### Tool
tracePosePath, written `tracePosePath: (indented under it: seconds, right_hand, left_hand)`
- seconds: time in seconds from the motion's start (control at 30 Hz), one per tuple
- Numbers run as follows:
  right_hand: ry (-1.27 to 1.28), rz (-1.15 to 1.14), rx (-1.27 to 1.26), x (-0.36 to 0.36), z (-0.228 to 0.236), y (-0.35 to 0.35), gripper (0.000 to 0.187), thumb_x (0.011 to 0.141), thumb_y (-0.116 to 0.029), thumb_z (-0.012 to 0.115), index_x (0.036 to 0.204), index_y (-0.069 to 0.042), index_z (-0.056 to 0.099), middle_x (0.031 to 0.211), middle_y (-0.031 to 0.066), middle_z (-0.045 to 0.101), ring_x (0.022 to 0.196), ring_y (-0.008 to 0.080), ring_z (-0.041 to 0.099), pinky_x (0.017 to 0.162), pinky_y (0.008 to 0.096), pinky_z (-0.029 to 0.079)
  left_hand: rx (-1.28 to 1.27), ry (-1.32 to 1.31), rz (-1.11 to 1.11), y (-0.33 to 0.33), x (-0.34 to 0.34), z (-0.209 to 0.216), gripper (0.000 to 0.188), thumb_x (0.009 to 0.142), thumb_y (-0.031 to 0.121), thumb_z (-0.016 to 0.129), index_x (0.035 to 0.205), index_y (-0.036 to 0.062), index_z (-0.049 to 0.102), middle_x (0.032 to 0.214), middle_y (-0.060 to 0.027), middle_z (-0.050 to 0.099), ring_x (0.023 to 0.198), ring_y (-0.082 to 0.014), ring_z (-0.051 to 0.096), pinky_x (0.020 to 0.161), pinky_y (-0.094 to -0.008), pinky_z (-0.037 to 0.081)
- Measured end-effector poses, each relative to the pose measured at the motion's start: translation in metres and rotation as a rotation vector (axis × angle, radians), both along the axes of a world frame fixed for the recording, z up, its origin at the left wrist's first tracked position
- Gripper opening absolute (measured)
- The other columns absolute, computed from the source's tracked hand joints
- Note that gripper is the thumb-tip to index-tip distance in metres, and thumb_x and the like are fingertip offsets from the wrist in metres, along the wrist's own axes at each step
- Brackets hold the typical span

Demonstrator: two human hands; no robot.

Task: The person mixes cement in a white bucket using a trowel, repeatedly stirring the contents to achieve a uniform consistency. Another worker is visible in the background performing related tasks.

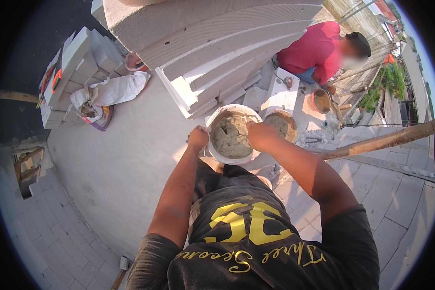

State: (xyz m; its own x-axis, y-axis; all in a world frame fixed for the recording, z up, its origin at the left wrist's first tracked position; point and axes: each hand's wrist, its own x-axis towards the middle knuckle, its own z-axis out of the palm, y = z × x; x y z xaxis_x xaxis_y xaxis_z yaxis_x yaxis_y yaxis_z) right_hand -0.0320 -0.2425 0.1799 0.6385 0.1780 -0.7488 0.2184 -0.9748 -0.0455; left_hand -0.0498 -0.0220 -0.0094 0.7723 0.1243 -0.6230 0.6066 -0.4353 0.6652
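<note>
A white bucket stands in front of my body, holding thick grey wet mortar with a lumpy surface. My left hand is closed on the left side of its rim. Over the right part of the bucket, my right hand is closed, with its fingers hidden beneath it. I cannot make out what it grips. Just beyond that hand is a second bucket, its inside smeared with mortar and brownish at the wall.
Beyond the buckets rises a tall stack of pale blocks. More blocks and a white sack lie at the left. A person in red crouches at the far right by another bucket. A wooden pole slants on the right.
</note>
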Motion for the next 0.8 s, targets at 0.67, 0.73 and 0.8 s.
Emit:
tracePosePath:
  seconds: [0.67, 0.73, 0.8]
  right_hand:
    - [0.126, 0.126, -0.094, 0.004, 0.042, -0.006, 0.062, 0.078, -0.003, 0.061, 0.136, 0.004, 0.042, 0.111, 0.0207, 0.066, 0.103, 0.0328, 0.065, 0.085, 0.0423, 0.053]
    - [0.076, -0.005, -0.044, -0.001, 0.006, -0.009, 0.066, 0.076, -0.003, 0.062, 0.136, 0.005, 0.039, 0.111, 0.0221, 0.065, 0.106, 0.0335, 0.064, 0.084, 0.0436, 0.052]
    - [0.086, -0.050, -0.031, -0.010, -0.028, -0.017, 0.069, 0.073, -0.001, 0.063, 0.137, 0.006, 0.036, 0.111, 0.0236, 0.064, 0.103, 0.0340, 0.064, 0.081, 0.0435, 0.053]
  left_hand:
    - [-0.034, 0.012, 0.047, 0.005, 0.001, -0.007, 0.019, 0.087, 0.012, 0.056, 0.099, 0.0001, 0.063, 0.091, -0.0164, 0.071, 0.082, -0.0275, 0.069, 0.069, -0.0384, 0.053]
    - [-0.017, 0.008, 0.023, -0.001, 0.001, 0.000, 0.018, 0.087, 0.012, 0.057, 0.099, -0.0003, 0.063, 0.089, -0.0162, 0.071, 0.080, -0.0276, 0.069, 0.068, -0.0386, 0.054]
    - [-0.029, 0.012, 0.016, -0.009, 0.001, 0.017, 0.018, 0.088, 0.014, 0.058, 0.097, -0.0002, 0.064, 0.087, -0.0162, 0.071, 0.080, -0.0275, 0.069, 0.069, -0.0388, 0.053]
